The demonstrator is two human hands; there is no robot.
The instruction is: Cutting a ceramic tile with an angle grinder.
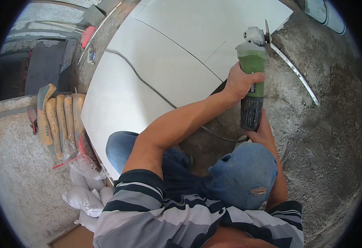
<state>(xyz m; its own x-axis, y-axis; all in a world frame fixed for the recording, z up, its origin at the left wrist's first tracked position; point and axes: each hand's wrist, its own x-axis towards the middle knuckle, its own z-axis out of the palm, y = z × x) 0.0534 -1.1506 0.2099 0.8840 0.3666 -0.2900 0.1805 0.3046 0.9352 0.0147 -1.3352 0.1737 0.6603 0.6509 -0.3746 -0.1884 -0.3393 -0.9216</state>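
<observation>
A green and black angle grinder (pixel 252 74) stands nearly upright in the picture, its thin disc (pixel 267 33) edge-on at the far end. My left hand (pixel 239 84) is wrapped round the green body from the left. Lower down, my right hand (pixel 263 129) holds the black rear end, its fingers partly hidden behind the tool. A grey cable (pixel 148 86) runs from near the rear of the grinder across large white panels (pixel 119 89). Between two panels runs a thin dark seam. The disc is beside the panels' right edge, over the rough floor.
A narrow white strip (pixel 297 71) lies on the rough grey floor at right. Several long tan packages (pixel 53 124) lie at left, with a clear plastic bag (pixel 81 163) and white sacks (pixel 83 200) nearer me. A pale bucket-like container (pixel 323 14) stands at far right.
</observation>
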